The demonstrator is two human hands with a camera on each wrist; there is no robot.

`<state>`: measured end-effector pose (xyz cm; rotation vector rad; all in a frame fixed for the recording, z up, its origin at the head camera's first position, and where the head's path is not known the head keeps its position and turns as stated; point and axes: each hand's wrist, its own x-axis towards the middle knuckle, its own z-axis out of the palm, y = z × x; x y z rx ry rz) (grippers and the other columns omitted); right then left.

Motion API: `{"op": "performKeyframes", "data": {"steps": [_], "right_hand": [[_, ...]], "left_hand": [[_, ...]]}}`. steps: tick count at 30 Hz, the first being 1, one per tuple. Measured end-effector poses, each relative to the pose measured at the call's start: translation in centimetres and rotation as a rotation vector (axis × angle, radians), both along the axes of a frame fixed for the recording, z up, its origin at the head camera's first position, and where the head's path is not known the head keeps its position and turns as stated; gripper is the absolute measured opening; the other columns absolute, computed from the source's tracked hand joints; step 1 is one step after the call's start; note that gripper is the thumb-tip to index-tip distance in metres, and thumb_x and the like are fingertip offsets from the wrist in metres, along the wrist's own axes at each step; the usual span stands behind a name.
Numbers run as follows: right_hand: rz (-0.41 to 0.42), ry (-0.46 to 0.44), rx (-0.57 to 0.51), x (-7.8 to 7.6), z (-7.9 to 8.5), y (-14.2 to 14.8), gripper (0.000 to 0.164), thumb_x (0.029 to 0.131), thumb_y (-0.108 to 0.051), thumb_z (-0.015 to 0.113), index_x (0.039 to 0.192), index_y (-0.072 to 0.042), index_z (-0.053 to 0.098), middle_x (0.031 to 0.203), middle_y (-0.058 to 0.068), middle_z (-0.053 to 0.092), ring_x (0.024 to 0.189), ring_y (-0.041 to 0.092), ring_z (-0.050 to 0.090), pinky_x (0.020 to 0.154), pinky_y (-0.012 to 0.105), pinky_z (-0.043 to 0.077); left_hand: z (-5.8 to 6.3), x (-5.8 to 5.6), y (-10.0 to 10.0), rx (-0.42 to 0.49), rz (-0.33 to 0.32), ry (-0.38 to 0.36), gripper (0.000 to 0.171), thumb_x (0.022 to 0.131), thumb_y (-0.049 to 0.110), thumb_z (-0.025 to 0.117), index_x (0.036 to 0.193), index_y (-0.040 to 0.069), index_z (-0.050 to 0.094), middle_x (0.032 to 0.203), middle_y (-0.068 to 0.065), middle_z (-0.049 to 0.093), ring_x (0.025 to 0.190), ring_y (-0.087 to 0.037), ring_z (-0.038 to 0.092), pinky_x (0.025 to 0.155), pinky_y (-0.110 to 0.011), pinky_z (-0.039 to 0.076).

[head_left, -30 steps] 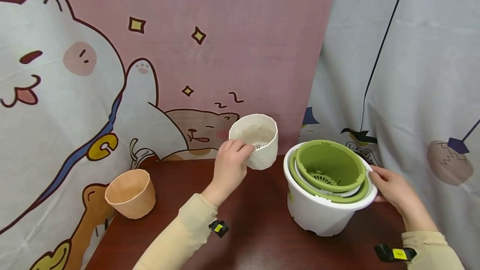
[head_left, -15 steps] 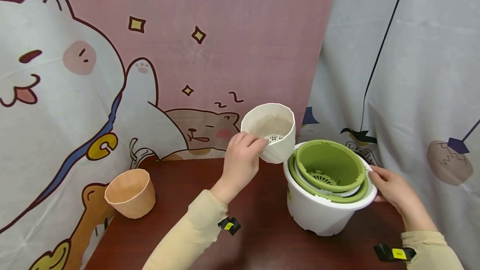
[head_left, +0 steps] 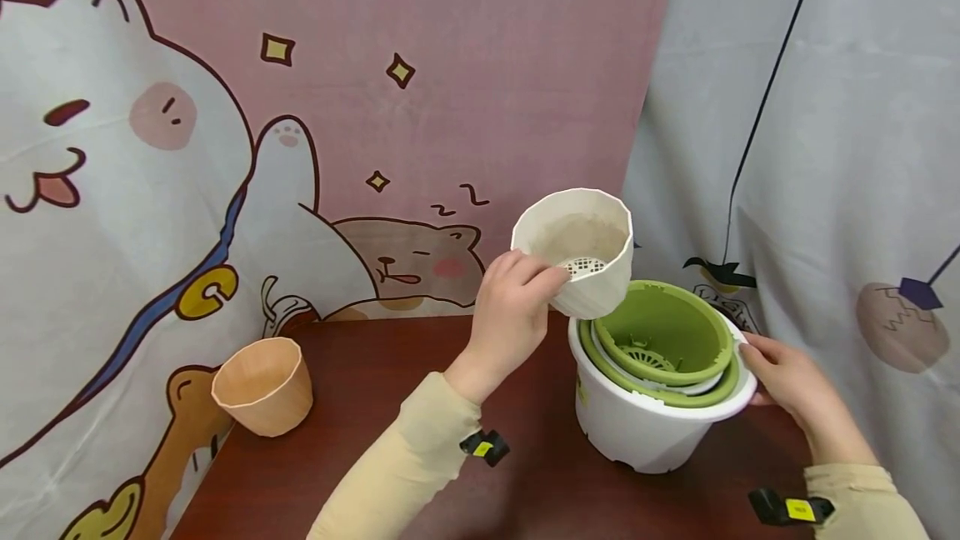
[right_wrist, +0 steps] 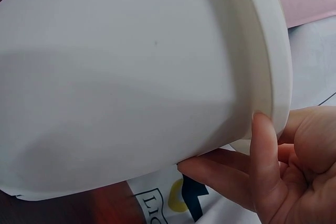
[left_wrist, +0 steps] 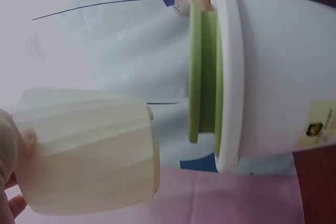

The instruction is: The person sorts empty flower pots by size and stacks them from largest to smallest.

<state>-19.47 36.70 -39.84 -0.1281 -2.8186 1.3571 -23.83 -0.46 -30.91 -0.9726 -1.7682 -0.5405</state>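
My left hand (head_left: 516,315) pinches the near rim of a small cream flowerpot (head_left: 592,294) with a grid of holes in its base. The pot is tilted toward me, raised above the table, and overlaps the left rim of the nested pots in the head view; the left wrist view shows a gap between them. That stack is a large white flowerpot (head_left: 637,438) with green and white pots inside; a green flowerpot (head_left: 663,323) is innermost. My right hand (head_left: 791,377) grips the white pot's right rim, thumb on top and fingers (right_wrist: 264,150) beneath and against its wall.
An orange-tan flowerpot (head_left: 264,390) stands at the left edge of the dark red table (head_left: 360,373). Behind the table hangs a pink cloth (head_left: 480,90) with cartoon animals, and a pale grey cloth (head_left: 840,148) hangs at the right.
My left hand has carried the cream flowerpot right and upward, from left of the stack to over its left rim. The right hand and the nested pots have stayed put.
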Motion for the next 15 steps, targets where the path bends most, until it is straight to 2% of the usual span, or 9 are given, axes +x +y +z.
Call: {"op": "performKeyframes", "data": {"steps": [11,15], "right_hand": [[0.014,0.020,-0.029,0.2,-0.2,-0.1,0.060,0.108,-0.029,0.036,0.143,0.019,0.029,0.090,0.014,0.063,0.060,0.014,0.064,0.054,0.032,0.057],[0.010,0.017,-0.026,0.1,-0.2,-0.1,0.060,0.108,-0.029,0.036,0.144,0.019,0.029,0.092,0.016,0.063,0.060,0.014,0.064,0.054,0.032,0.057]], "left_hand": [[0.7,0.4,2.6,-0.037,-0.038,0.054,0.027,0.083,-0.007,0.060,0.091,0.016,0.071,0.087,0.002,0.064,0.084,-0.019,0.056,0.083,-0.029,0.048],[0.7,0.7,3.5,-0.073,-0.032,0.068,0.029,0.084,-0.007,0.059,0.091,0.018,0.073,0.088,0.004,0.065,0.085,-0.017,0.056,0.084,-0.027,0.048]]}}
